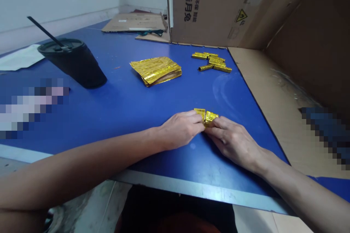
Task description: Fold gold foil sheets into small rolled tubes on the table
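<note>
Near the front of the blue table, my left hand (182, 128) and my right hand (232, 136) meet over a small piece of gold foil paper (211, 117). Fingers of both hands are closed on it, and its lower part is hidden by them. The paper looks folded, with a gap or crease between its left and right parts. Farther away lies a stack of flat gold foil paper sheets (155, 70). Several narrow folded gold foil pieces (216, 62) sit in a loose heap at the back right.
A black cup (79, 63) with a straw stands at the left on the blue table (117, 105). A large cardboard box (210, 11) rises behind, and a flat cardboard piece (133, 22) lies at the back. Blurred-out items lie at far left and right.
</note>
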### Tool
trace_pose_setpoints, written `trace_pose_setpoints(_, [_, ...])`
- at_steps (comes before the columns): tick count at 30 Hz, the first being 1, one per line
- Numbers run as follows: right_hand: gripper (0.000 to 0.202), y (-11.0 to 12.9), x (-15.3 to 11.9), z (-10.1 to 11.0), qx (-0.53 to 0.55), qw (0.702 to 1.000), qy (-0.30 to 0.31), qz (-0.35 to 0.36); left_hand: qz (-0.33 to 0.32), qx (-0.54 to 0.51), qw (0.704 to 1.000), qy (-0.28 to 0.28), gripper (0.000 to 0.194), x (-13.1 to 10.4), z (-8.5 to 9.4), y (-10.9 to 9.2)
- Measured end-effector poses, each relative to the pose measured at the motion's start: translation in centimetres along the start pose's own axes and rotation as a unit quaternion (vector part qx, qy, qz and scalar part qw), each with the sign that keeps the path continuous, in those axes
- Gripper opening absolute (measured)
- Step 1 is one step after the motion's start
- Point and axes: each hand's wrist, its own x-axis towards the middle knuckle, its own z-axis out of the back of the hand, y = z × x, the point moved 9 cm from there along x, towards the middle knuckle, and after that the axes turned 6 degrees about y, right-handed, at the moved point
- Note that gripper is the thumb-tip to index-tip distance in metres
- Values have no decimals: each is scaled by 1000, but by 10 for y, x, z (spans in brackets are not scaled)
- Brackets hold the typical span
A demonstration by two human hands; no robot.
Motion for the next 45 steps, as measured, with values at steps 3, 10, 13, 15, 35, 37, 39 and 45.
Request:
trace_pose_setpoints(3, [26, 1, 0, 1, -2, 1000, 3, -2, -11, -19, 1000, 7, 20, 0, -3, -1])
trace_pose_setpoints(10, [19, -9, 0, 5, 72, 997, 7, -30, -14, -44, 998, 31, 16, -1, -5, -3])
trace_pose_setpoints(13, [16, -23, 0, 5, 103, 990, 32, -96, -34, -42, 998, 31, 18, -1, -4, -8])
trace_pose_setpoints(15, [16, -29, 0, 5, 121, 984, 47, -122, -41, -37, 998, 37, 19, -1, -4, -10])
trace_pose_setpoints(35, [47, -48, 0, -10, 103, 983, 109, -105, -14, 2, 997, 77, 12, 0, -5, -11])
trace_pose_setpoints(37, [46, -56, -4, 0, 97, 983, 74, -134, -13, 8, 997, 75, 15, 0, -6, -10])
trace_pose_setpoints(39, [43, -59, -6, 10, 98, 984, 30, -149, -12, 14, 997, 72, 19, -1, -6, -9])
trace_pose_setpoints(45, [40, -43, 0, -8, 103, 987, 91, -78, -14, 9, 998, 59, 13, -1, -5, -10])
